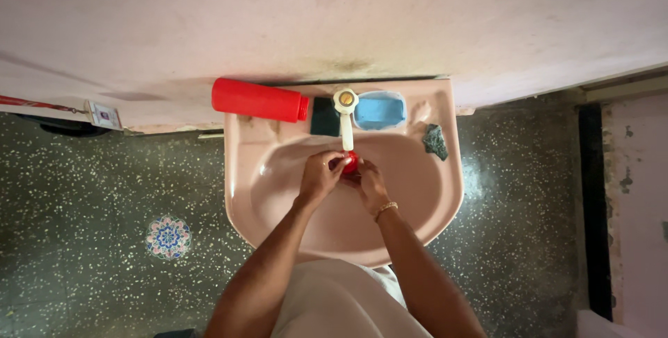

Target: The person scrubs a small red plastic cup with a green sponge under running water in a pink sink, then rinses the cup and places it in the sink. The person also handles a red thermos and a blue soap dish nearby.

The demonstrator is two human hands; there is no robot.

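Observation:
Over the pink washbasin (264, 192), my left hand (320, 176) and my right hand (367, 183) meet just under the spout of the white tap (346, 112). Both hold a small red cap-like object (351, 162) between their fingers. A gold bangle circles my right wrist. A red bottle (259, 100) without its cap lies on its side on the basin's back left ledge, its neck pointing at the tap.
A dark green scrub pad (324, 116) and a blue soap dish (379, 111) flank the tap. Another dark scrap (435, 141) lies on the right rim. The pink wall runs behind; speckled dark floor spreads on both sides.

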